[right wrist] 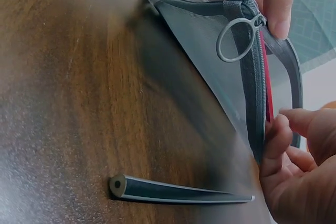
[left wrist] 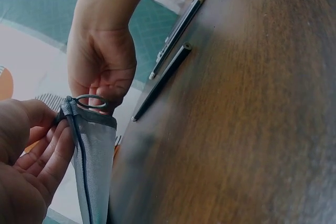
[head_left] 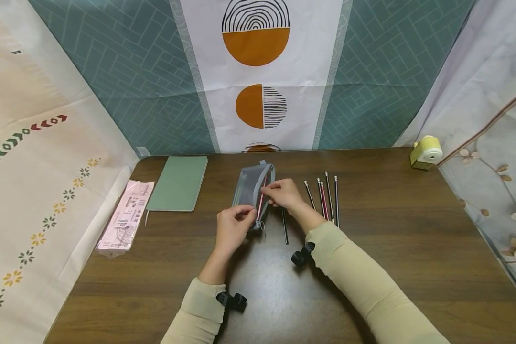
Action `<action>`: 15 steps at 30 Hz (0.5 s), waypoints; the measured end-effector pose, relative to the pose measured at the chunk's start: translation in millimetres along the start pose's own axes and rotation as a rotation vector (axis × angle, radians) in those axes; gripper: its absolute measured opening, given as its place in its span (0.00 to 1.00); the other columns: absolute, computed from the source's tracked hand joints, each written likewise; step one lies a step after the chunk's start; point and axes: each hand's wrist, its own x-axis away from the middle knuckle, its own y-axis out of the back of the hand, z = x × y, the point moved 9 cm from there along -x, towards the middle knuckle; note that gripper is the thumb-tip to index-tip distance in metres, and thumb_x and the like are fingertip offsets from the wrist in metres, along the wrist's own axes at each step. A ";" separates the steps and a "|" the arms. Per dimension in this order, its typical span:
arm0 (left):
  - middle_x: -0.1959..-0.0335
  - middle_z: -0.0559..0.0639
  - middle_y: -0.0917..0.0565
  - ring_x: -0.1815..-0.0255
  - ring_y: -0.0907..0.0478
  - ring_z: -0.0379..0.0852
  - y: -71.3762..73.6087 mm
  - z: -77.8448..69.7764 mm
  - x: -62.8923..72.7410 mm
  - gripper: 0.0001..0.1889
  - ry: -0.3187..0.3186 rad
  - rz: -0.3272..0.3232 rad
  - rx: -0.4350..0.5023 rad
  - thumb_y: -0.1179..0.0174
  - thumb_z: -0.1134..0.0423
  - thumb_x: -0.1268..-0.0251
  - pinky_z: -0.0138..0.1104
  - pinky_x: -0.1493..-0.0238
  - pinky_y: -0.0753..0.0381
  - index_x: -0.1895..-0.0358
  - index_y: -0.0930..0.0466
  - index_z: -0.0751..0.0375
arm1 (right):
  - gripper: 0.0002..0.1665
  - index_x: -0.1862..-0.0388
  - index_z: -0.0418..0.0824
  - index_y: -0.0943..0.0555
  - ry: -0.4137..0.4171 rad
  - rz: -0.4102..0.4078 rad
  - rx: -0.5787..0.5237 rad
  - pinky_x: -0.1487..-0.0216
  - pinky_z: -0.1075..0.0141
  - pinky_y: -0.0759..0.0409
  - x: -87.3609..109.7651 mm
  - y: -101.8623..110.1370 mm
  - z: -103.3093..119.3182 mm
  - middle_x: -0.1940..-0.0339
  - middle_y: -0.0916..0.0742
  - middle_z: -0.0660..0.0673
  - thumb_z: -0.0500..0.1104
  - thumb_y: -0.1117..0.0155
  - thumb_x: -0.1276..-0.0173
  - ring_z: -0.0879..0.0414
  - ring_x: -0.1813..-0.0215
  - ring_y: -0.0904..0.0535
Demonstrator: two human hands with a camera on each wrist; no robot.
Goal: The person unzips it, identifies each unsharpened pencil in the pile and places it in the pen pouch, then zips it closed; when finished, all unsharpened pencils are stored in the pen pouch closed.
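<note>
A grey mesh zip pouch (head_left: pixel 246 184) stands on the table, its zipper open and a ring pull (right wrist: pixel 236 40) at the near end. My left hand (head_left: pixel 233 227) pinches the pouch's near end beside the zipper, as the left wrist view also shows. A red pencil (right wrist: pixel 266 77) lies along the pouch's opening. My right hand (head_left: pixel 284 194) pinches this pencil at the opening; its fingertips partly hide it and also touch the pouch's edge. Just right of the pouch, a black pencil (head_left: pixel 285 227) lies on the table, partly under my right hand.
Several dark and red pencils (head_left: pixel 328 191) lie right of my right forearm. A green notebook (head_left: pixel 178 184) and a pink packet (head_left: pixel 126 215) lie at the left. A yellow-green sharpener (head_left: pixel 427 152) stands at the back right corner, by the hanging cloth.
</note>
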 end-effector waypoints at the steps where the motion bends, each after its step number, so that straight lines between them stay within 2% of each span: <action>1: 0.74 0.54 0.12 0.77 0.19 0.42 0.0 -0.5 0.2 0.03 -0.002 0.000 0.003 0.32 0.71 0.39 0.25 0.75 0.24 0.66 0.10 0.68 | 0.15 0.55 0.28 0.15 0.000 0.005 -0.015 0.76 0.72 0.22 -0.2 -0.4 -0.4 0.70 0.12 0.44 0.42 0.34 0.28 0.62 0.79 0.22; 8: 0.75 0.53 0.12 0.77 0.19 0.41 0.2 -0.6 0.8 0.03 0.010 0.002 -0.009 0.31 0.71 0.39 0.26 0.75 0.23 0.66 0.10 0.67 | 0.16 0.50 0.27 0.17 0.003 0.019 -0.129 0.70 0.70 0.17 1.3 0.4 -1.4 0.59 0.10 0.35 0.40 0.34 0.27 0.61 0.75 0.18; 15: 0.75 0.52 0.13 0.78 0.20 0.40 1.8 2.0 0.8 0.03 0.024 -0.005 -0.018 0.31 0.70 0.38 0.28 0.75 0.22 0.65 0.10 0.67 | 0.17 0.48 0.30 0.17 0.033 -0.032 -0.182 0.69 0.69 0.16 4.2 16.1 -4.7 0.59 0.11 0.34 0.42 0.34 0.27 0.60 0.74 0.17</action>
